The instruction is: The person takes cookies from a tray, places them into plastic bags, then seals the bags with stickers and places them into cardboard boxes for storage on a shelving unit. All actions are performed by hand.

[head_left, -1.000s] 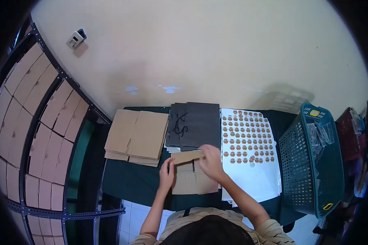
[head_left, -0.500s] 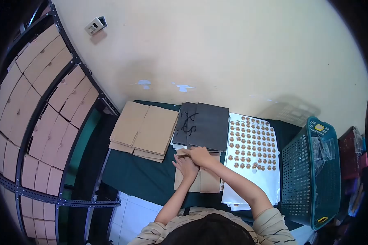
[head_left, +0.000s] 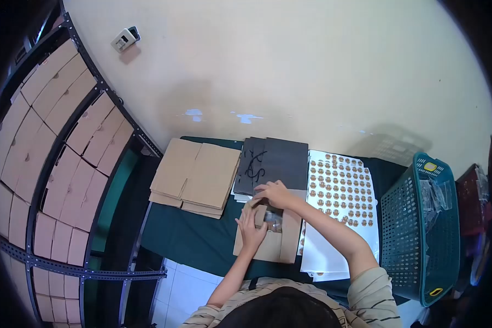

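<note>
A brown cardboard box (head_left: pixel 268 252) lies partly folded on the green cloth in front of me, with a gap in its middle where something dark and shiny shows; I cannot make out what that is. My left hand (head_left: pixel 251 232) grips the box's left side, thumb by the gap and fingers around a raised flap. At the box's far edge, my right hand (head_left: pixel 276 195) bends its fingers over the top of the flap. Just beyond lies a stack of black sheets (head_left: pixel 284 164) with handwriting on it.
Flat brown cardboard (head_left: pixel 208 175) is stacked on the left. White sheets of round brown stickers (head_left: pixel 339 251) lie to the right, beside a green plastic basket (head_left: pixel 402 235) holding clear plastic packets. A metal shelf (head_left: pixel 106 270) with many cardboard boxes stands far left.
My hands have moved apart: the right has shifted up to the box's far edge, and the left stays at its side. A flap now stands raised, exposing the gap.
</note>
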`<state>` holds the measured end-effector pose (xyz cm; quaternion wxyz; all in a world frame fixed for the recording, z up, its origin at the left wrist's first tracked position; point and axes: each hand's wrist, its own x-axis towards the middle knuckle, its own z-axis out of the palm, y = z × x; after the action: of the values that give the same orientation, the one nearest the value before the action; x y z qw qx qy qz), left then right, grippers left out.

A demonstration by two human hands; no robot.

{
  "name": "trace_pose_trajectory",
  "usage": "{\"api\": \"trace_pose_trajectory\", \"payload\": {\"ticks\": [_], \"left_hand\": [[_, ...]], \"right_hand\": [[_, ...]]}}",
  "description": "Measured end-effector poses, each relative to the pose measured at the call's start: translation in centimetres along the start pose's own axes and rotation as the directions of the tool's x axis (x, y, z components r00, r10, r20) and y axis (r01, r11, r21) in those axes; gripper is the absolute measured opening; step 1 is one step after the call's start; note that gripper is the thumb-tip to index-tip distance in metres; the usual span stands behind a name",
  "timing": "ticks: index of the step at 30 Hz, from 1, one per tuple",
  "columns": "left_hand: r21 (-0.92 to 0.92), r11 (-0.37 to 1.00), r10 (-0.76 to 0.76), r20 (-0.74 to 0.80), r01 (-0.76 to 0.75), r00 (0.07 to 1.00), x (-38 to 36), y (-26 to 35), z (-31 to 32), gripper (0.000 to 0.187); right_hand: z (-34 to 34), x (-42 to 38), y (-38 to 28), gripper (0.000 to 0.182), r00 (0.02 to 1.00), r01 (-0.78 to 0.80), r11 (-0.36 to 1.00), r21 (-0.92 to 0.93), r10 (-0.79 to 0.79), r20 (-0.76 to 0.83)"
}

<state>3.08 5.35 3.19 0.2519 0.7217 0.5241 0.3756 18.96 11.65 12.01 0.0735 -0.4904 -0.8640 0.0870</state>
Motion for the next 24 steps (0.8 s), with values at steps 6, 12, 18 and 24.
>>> {"api": "trace_pose_trajectory", "payload": {"ticks": [6, 12, 18, 24], "left_hand": [[-0.069, 0.993, 0.089, -0.040, -0.091, 0.995, -0.7, 0.5, 0.7, 0.045], [-0.156, 0.983, 0.088, -0.054, -0.096, 0.995, -1.1, 0.2, 0.7, 0.038], [-0.199, 0.974, 0.098, -0.082, -0.113, 0.992, -1.1, 0.5, 0.7, 0.026], [-0.300, 0.940, 0.123, -0.148, -0.163, 0.981, -0.7, 1.2, -0.2, 0.024]], "right_hand": [[0.3, -2.0, 0.9, 0.054, 0.987, 0.087, 0.952, 0.295, -0.043, -0.152], [1.3, -2.3, 3.3, 0.036, 0.989, 0.003, 0.923, 0.385, 0.054, -0.139], [0.5, -4.6, 1.2, 0.024, 0.985, 0.120, 0.984, 0.134, -0.102, -0.137], [0.9, -5.4, -1.5, 0.022, 0.963, 0.164, 0.979, -0.121, -0.185, -0.195]]}}
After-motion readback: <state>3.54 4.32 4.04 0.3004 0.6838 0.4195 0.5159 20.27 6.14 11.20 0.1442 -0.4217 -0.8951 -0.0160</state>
